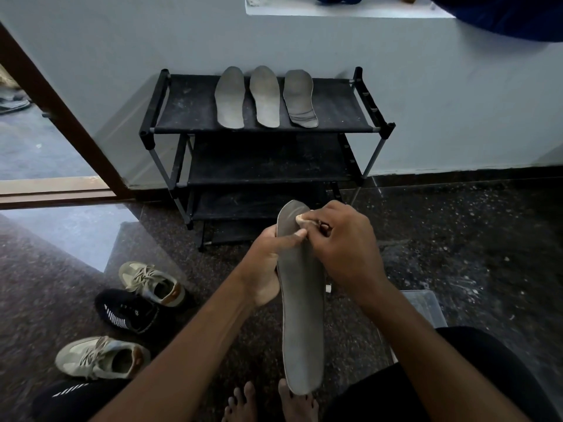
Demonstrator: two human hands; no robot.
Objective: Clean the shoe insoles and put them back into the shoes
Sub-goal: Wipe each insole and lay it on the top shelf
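In front of the rack (189, 102), left hand (268, 266) grips the insole (301, 315), right hand (338, 239) pinches its tip (hard rubbing could crease it).

Right hand (341, 248) covering most of small pale thing (301, 218) pinched against insole (301, 315) — cannot tell what. Left hand (266, 269) fingers lying hidden behind insole. Black shoe (67, 400) running off bottom edge. Clear box (425, 303) hiding partly behind right forearm — contents unreadable.
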